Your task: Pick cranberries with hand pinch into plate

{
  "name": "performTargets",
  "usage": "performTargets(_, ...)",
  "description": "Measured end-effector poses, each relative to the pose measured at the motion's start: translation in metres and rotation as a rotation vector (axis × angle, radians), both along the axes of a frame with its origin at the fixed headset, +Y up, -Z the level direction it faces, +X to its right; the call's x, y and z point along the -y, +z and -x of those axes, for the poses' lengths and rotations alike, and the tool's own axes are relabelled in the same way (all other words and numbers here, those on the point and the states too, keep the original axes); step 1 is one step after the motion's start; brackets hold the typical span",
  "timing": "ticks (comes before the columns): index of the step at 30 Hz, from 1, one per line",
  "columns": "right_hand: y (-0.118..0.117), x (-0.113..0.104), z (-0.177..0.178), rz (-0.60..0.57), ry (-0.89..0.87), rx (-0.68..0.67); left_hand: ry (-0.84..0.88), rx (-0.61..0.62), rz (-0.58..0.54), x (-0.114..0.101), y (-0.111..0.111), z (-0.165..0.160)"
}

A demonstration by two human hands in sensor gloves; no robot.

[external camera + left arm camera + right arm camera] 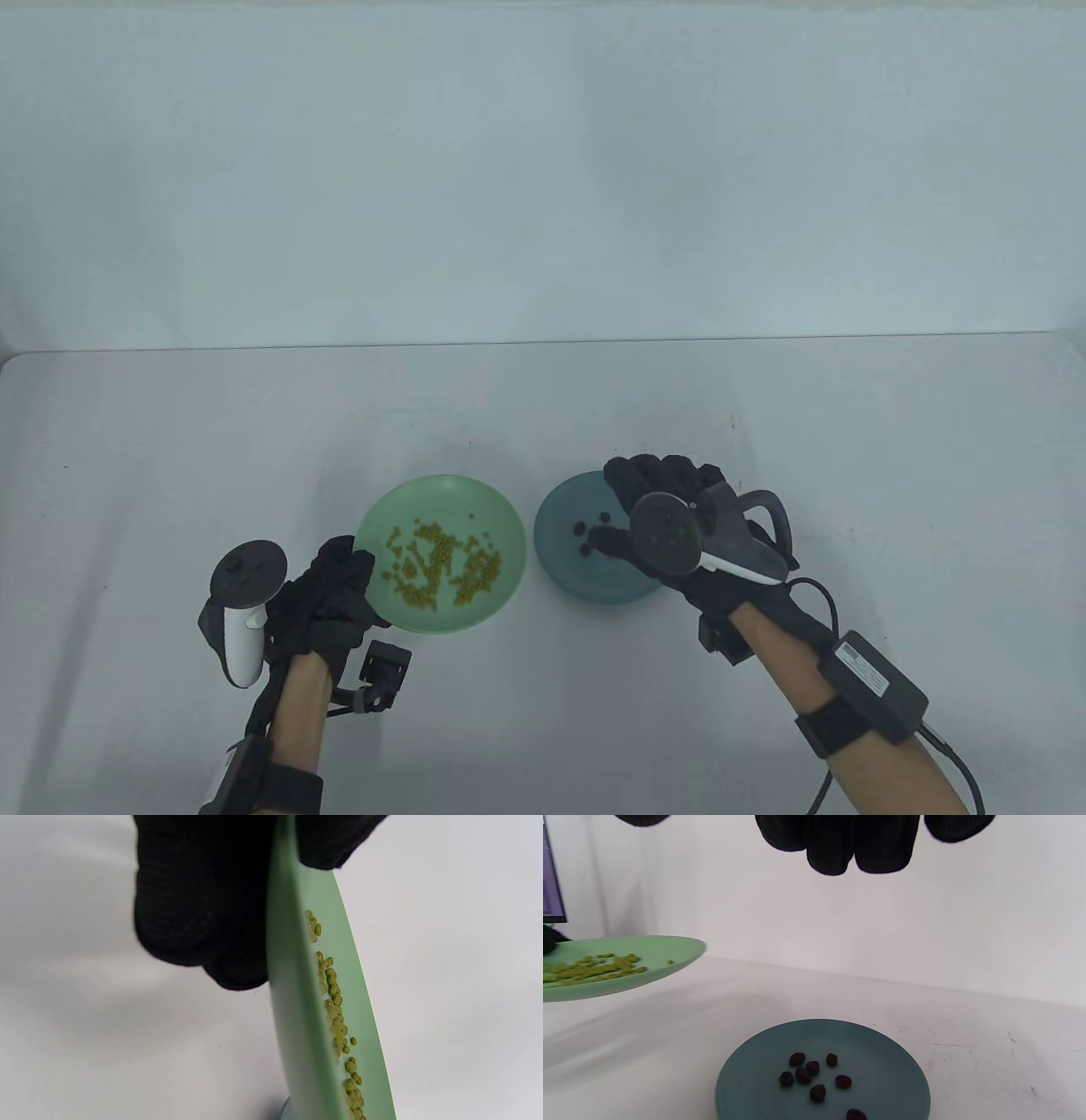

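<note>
Table view: the left hand (327, 594) grips the near-left rim of a green plate (475, 509) that carries a scatter of yellow-green beans (445, 570). Just right of it, not touching, a teal plate (560, 543) lies on the white surface (170, 475) with a few dark cranberries (594, 531) on it. The right hand (670, 509) hovers over the right part of the teal plate, palm down, fingers spread toward the far side and loosely bent, the thumb reaching down by the cranberries. Whether the thumb touches one cannot be told here. A tracker (242, 611) sits on the back of the left hand, and another tracker (679, 531) on the right.

Left wrist view: the green plate (292, 1005) shows edge-on, running from top to bottom. The left fingers (191, 899) curl against its underside and the thumb (331, 840) presses its upper face, so the hand pinches the rim. Beans (335, 1010) lie in a line along the plate.

Right wrist view: the right fingers (857, 844) hang in from the top, well above the teal plate (891, 1073), holding nothing visible. Seven cranberries (814, 1077) rest in a loose cluster near the plate's middle and near edge. At left the green plate (670, 950) is lifted clear of the surface (988, 1052), tilted slightly, its beans (589, 969) on it.
</note>
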State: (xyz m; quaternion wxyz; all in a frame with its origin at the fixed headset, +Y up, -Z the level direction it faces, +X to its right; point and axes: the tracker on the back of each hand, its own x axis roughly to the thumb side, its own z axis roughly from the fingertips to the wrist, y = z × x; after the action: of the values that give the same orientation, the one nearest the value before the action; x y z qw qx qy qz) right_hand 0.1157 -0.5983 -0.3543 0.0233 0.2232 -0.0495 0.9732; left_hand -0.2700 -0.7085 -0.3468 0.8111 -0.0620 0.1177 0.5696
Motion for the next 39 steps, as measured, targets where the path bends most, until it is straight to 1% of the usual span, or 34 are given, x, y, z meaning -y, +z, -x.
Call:
performTargets(3, 0.021, 0.008, -0.006, -0.005, -0.055, -0.039, 0.009, -0.003, -0.001, 0.000, 0.000, 0.001)
performTargets(7, 0.036, 0.024, -0.011, 0.006, -0.050, -0.055, 0.008, -0.007, 0.005, 0.001, 0.001, 0.001)
performTargets(13, 0.045, 0.051, -0.019, 0.025, -0.039, -0.055, 0.006, -0.011, 0.010, 0.001, 0.002, 0.002)
performTargets(16, 0.045, 0.059, -0.021, 0.022, -0.034, -0.050, 0.005, -0.013, 0.016, 0.002, 0.002, 0.002)
performTargets(23, 0.047, 0.064, -0.025, 0.011, -0.014, -0.046, 0.010, -0.024, 0.023, 0.002, 0.003, 0.003)
performTargets(31, 0.048, 0.062, -0.027, 0.004, -0.029, -0.045, 0.001, -0.046, 0.048, 0.001, 0.002, 0.005)
performTargets(36, 0.048, 0.060, -0.030, 0.004, -0.045, -0.047, -0.003, -0.081, 0.095, 0.004, -0.003, 0.009)
performTargets(39, 0.048, 0.061, -0.031, 0.010, -0.047, -0.044, -0.008, -0.101, 0.115, 0.005, -0.010, 0.011)
